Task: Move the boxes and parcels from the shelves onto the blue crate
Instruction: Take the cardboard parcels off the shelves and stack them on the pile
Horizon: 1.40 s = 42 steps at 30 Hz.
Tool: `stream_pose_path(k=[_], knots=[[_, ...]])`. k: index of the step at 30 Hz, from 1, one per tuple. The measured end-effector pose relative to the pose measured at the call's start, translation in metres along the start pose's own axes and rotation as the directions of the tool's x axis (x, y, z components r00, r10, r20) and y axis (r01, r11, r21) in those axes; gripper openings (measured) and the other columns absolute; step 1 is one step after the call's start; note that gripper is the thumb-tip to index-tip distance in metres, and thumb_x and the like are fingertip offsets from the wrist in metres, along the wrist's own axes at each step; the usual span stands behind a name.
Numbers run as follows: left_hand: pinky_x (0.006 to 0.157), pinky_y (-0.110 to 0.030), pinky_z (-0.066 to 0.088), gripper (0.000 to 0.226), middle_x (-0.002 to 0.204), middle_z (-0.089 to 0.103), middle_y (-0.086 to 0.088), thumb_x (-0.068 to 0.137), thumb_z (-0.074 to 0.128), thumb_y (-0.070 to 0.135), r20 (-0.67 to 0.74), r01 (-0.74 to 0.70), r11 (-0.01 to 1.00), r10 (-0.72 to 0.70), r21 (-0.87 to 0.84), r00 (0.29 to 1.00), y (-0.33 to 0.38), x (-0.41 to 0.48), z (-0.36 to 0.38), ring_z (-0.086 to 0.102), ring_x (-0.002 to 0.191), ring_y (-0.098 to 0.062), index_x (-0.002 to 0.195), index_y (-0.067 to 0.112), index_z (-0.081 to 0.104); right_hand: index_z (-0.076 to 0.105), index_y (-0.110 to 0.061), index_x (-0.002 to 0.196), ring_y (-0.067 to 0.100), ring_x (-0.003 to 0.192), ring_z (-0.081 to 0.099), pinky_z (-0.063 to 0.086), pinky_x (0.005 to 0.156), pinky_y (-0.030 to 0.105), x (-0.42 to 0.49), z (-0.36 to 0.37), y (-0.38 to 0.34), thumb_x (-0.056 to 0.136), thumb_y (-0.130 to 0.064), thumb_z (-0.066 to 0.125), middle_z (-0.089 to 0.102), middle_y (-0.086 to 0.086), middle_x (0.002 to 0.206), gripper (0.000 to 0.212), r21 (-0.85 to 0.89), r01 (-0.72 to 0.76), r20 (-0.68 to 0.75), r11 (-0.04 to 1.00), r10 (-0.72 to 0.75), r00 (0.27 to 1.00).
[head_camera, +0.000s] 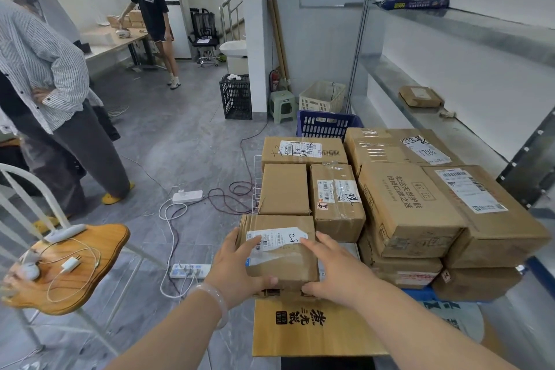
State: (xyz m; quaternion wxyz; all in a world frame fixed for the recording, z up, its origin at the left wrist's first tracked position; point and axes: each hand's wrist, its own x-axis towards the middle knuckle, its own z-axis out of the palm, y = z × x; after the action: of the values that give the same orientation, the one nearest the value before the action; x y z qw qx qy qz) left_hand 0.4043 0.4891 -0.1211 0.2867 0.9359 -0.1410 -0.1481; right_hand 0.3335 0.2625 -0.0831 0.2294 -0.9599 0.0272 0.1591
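Now we grip a small labelled box (279,249) between both hands. Our left hand (237,267) clasps its left side and our right hand (333,267) wraps its fingers (313,243) over the right edge. The box is at the near left corner of the stacked boxes (402,204), and a blue crate (324,125) shows behind them.

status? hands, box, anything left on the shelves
Left hand and right hand both grip the small labelled box at the near end of the stack. Brown parcel and dark blue bag lie on the shelves. Nothing seen in the way.
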Motion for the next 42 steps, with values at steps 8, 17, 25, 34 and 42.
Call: stream_pose_path(k=[8, 17, 25, 34, 42], knots=[[0.120, -0.044, 0.016, 0.101, 0.161, -0.016, 0.010, 0.068, 0.072, 0.070, 0.004, -0.005, 0.999, 0.005, 0.032, 1.000, 0.008, -0.003, -0.006, -0.003, 0.149, -0.023, 0.151, 0.044, 0.021, 0.010, -0.049, 0.152, 0.016, 0.148, 0.012, 0.025, 0.116, 0.036, 0.001, -0.002, 0.003, 0.074, -0.062, 0.072, -0.005, -0.017, 0.162, 0.100, 0.006, 0.004, -0.012, 1.000, -0.004, 1.000], [0.122, -0.045, 0.009, 0.082, 0.163, -0.016, 0.005, 0.082, 0.047, 0.076, -0.026, -0.111, 0.934, 0.128, 0.338, 0.991, 0.030, 0.012, -0.008, -0.009, 0.150, -0.022, 0.152, 0.046, 0.014, 0.016, -0.045, 0.152, 0.010, 0.149, 0.005, 0.019, 0.120, 0.040, 0.008, -0.013, 0.008, 0.083, -0.073, 0.050, 0.005, -0.015, 0.162, 0.081, 0.004, 0.048, -0.138, 0.999, -0.047, 0.989], [0.121, -0.044, -0.004, 0.080, 0.163, -0.016, 0.005, 0.087, 0.043, 0.072, 0.082, -0.177, 0.872, 0.156, 0.457, 0.984, 0.058, 0.032, -0.008, -0.011, 0.150, -0.020, 0.153, 0.043, 0.008, 0.016, -0.034, 0.155, 0.018, 0.150, 0.001, 0.010, 0.121, 0.037, 0.021, -0.029, 0.023, 0.098, -0.053, 0.043, 0.003, -0.003, 0.164, 0.067, -0.155, -0.040, -0.244, 0.987, 0.001, 0.970], [0.120, -0.044, -0.002, 0.088, 0.163, -0.016, 0.008, 0.084, 0.046, 0.073, 0.144, -0.264, 0.835, 0.221, 0.483, 0.965, 0.083, 0.062, -0.005, -0.008, 0.150, -0.020, 0.154, 0.038, 0.006, 0.006, -0.030, 0.156, 0.020, 0.150, -0.007, 0.001, 0.122, 0.037, 0.043, -0.038, 0.036, 0.101, -0.042, 0.039, -0.005, 0.001, 0.165, 0.066, -0.277, -0.089, -0.187, 0.957, 0.038, 0.982], [0.122, -0.046, -0.001, 0.098, 0.163, -0.011, 0.012, 0.078, 0.043, 0.081, 0.196, -0.302, 0.813, 0.234, 0.498, 0.952, 0.080, 0.078, 0.003, -0.008, 0.150, -0.018, 0.155, 0.037, 0.002, 0.013, -0.033, 0.156, 0.020, 0.151, 0.000, 0.004, 0.122, 0.038, 0.053, -0.037, 0.042, 0.100, -0.042, 0.044, 0.004, 0.000, 0.165, 0.064, -0.284, -0.067, -0.183, 0.957, 0.015, 0.983]])
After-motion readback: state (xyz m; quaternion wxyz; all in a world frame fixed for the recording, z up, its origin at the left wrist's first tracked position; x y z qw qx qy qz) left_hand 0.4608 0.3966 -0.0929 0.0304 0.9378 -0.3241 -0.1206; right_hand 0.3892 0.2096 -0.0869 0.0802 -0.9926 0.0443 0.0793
